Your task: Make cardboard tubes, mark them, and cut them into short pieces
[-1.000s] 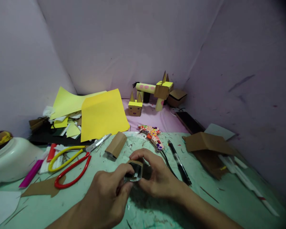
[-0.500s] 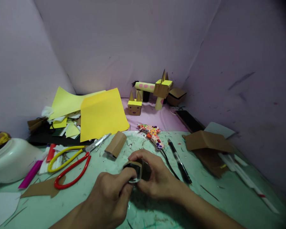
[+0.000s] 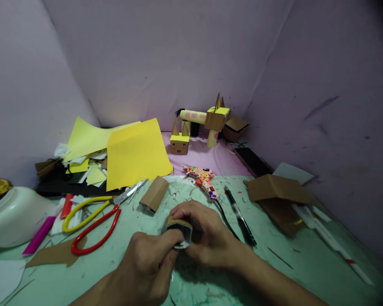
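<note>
Between my two hands is a short folded cardboard tube (image 3: 179, 221), brown outside and greyish within, its open end turned toward me. The thumb of my left hand (image 3: 155, 259) reaches into that opening, and its other fingers are curled around the near edge. My right hand (image 3: 207, 231) wraps the tube from the far and right sides. A second folded cardboard tube (image 3: 155, 194) lies on the table just beyond my left hand. Past my right hand rest a flower-patterned glue gun (image 3: 204, 180) with a black cord and a black pen (image 3: 240, 216).
Scissors (image 3: 115, 208) with yellow and red handles lie left, near a white pot (image 3: 19, 216) and a purple marker (image 3: 40, 236). Yellow sheets (image 3: 137, 155) cover paper scraps. Cardboard animal figures (image 3: 179, 145) stand at the back. Cardboard pieces (image 3: 277, 189) and a phone (image 3: 253, 161) sit right.
The cardboard tube has tilted slightly between my hands, showing more of its brown top. Both hands keep their hold, and the objects on the table stay in place.
</note>
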A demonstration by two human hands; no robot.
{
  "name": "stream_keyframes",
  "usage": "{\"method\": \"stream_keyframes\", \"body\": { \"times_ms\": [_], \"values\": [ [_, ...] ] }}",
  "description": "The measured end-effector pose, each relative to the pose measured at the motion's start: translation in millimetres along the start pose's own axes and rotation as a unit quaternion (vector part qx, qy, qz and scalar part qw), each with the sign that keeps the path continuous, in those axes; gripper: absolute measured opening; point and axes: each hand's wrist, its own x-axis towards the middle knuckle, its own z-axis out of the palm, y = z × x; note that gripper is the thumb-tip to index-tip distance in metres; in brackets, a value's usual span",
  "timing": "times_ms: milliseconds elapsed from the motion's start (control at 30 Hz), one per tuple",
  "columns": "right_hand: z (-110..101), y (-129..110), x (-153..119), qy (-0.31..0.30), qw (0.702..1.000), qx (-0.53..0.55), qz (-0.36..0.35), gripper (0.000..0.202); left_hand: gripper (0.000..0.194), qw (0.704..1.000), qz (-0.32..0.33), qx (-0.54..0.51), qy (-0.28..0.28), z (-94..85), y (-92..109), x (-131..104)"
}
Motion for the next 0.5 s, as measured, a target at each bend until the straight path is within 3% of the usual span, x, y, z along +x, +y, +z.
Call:
{"method": "stream_keyframes", "body": {
  "times_ms": [500],
  "values": [
    [0.3,2.2,-1.2,0.006,1.000,-0.007,0.000,0.032,0.023,1.000,0.010,0.021,-0.003,2.3,0.2,-1.3]
  ]
}}
